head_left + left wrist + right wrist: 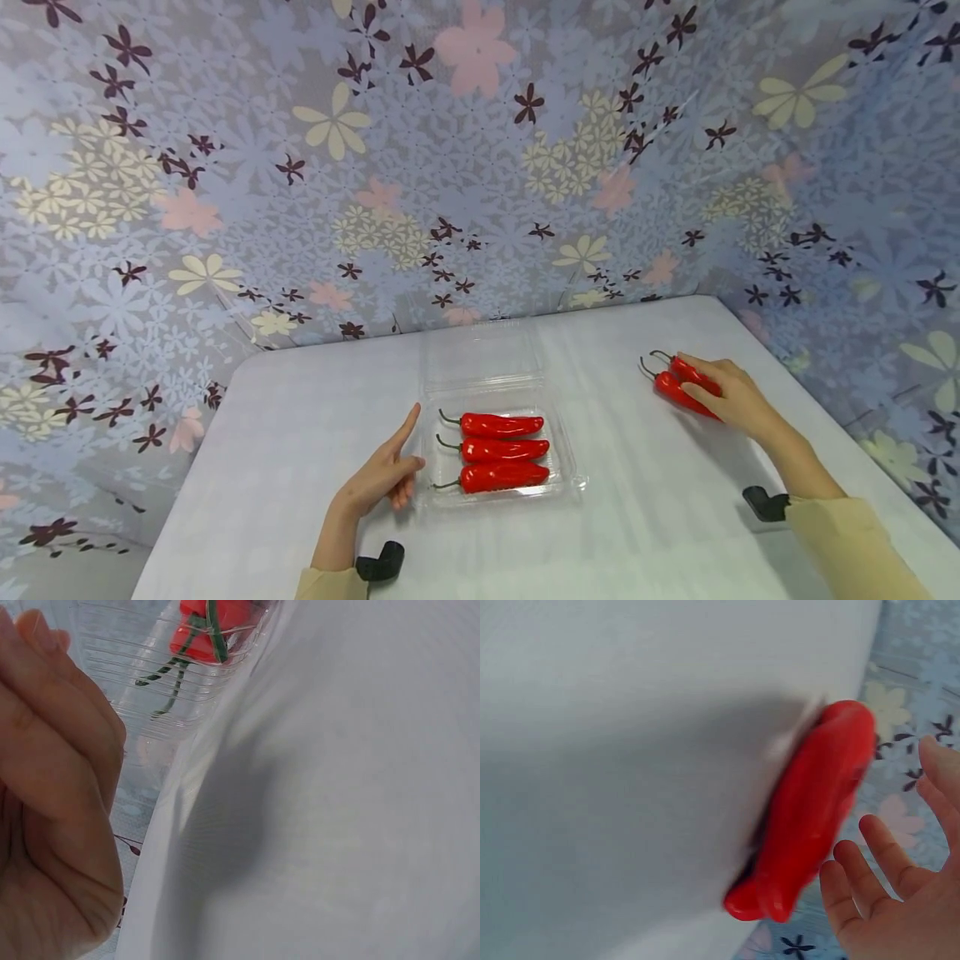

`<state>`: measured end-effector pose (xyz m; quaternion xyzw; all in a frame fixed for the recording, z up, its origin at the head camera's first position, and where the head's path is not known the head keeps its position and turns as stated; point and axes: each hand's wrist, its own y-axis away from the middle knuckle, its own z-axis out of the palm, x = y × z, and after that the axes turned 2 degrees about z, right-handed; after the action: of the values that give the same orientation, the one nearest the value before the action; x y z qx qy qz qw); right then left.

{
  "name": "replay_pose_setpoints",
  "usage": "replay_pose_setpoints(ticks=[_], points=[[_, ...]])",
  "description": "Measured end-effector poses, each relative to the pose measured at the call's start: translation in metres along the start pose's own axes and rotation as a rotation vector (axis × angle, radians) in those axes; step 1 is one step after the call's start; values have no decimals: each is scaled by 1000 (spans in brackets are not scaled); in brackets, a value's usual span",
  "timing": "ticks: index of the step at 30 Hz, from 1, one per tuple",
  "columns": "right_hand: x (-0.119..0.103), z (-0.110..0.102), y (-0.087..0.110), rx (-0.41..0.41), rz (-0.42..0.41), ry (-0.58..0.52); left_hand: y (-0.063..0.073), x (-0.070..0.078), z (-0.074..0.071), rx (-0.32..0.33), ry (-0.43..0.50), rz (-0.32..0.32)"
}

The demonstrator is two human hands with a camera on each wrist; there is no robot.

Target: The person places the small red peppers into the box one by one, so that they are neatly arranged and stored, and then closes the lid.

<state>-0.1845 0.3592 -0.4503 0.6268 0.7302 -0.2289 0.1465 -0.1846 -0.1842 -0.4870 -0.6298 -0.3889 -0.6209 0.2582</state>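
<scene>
Clear plastic box: the hinged clamshell container (567, 442) sits around the middle of the white-covered table (637, 508), with its clear lid (483, 354) flipped open toward the far side.
Peppers in the box: three long, shiny red peppers with green stems (504, 451), lined up in a neat row from far to near. Stems all point left, tips go right.
Peppers on the right: two more of the same kind lying side by side on the table, well apart from the box, one far red pepper (707, 382) and one near red pepper (677, 393), stems off to the left.
Right hand: it's over at that pair (731, 397), index finger and thumb around the far one as seen from the head view. In the right wrist view the fingers look loose and spread, kinda relaxed, and I can't tell if any fingertip really touches.
Left hand: just left of the box (382, 475), holding nothing. Index finger is out straight toward the far side, the others curl loosely, thumb right by the box's left edge; can't tell if it touches.
Sleeves: beige on both arms (851, 542), with a small black gadget at each wrist (381, 562).
Backdrop: flowery blue-grey covering (480, 167) behind the table and down the right side.
</scene>
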Motion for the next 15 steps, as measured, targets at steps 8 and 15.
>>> replay_pose_setpoints(ticks=[8, 15], points=[[8, 11, -1, -50, 86, 74, 0, 2, 0, 15, -11, -26], [5, 17, 1, -95, 132, 98, 0, 2, 0, 2, 3, -8]])
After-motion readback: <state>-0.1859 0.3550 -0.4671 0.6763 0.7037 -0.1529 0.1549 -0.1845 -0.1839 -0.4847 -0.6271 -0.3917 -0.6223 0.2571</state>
